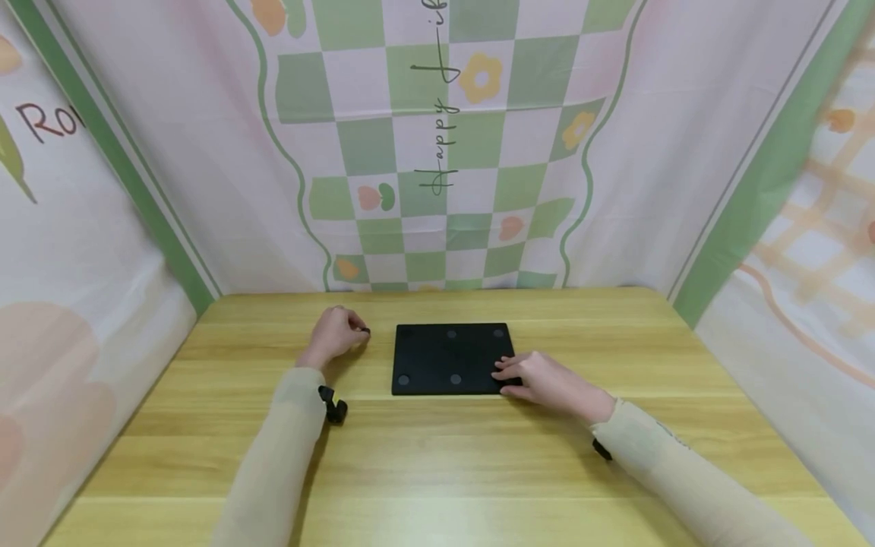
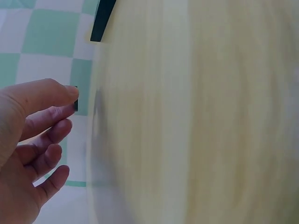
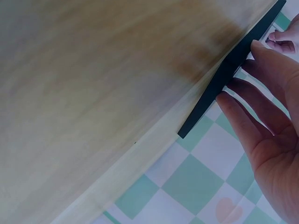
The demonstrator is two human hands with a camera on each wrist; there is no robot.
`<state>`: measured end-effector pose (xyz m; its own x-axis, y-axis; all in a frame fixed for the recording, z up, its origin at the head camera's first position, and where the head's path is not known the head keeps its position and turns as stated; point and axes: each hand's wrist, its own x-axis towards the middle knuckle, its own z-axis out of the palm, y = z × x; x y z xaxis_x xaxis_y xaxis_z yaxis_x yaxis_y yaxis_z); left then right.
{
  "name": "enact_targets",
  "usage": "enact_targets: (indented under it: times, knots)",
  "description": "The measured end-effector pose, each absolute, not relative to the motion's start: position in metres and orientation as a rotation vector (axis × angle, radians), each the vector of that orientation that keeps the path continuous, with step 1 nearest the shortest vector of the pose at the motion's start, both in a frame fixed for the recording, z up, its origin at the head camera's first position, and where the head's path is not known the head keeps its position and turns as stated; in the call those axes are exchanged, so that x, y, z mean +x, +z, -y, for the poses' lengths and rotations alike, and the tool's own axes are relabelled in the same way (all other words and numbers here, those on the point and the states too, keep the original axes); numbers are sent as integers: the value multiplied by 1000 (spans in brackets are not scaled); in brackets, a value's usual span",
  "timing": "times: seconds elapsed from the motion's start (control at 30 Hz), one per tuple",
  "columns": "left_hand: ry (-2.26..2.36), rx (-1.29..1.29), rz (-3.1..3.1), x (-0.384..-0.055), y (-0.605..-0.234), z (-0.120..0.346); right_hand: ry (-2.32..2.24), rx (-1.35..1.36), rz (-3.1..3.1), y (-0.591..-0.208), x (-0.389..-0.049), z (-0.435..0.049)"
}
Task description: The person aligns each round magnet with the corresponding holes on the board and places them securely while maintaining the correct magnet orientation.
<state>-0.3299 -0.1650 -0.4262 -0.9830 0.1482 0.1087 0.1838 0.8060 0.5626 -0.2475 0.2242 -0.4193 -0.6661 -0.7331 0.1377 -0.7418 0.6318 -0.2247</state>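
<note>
A flat black rectangular board [image 1: 444,357] lies on the wooden table, with several round grey spots on its upper face. My left hand [image 1: 336,332] is left of the board and pinches a small, thin black piece [image 1: 365,330] between thumb and index finger. In the left wrist view the piece [image 2: 76,99] shows as a narrow dark edge by the thumb tip, while the other fingers are loosely bent. The right hand [image 1: 540,380] rests its fingertips on the board's right front corner. From the right wrist, its fingers [image 3: 236,116] touch one face of the board [image 3: 219,79].
The pale wooden table [image 1: 437,463] extends around the board toward the front. Behind it hangs a green-and-white checked cloth [image 1: 424,152], and printed cloth walls [image 1: 75,304] close in both sides. Small black wrist devices [image 1: 333,405] sit at the sleeves.
</note>
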Motion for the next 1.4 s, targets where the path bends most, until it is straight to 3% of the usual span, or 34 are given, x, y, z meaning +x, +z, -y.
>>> enact_targets:
  times: [1.4]
  knots:
    - [-909,-362,2872,-326,-422,132,426,1268,2822,-420,-247,-224]
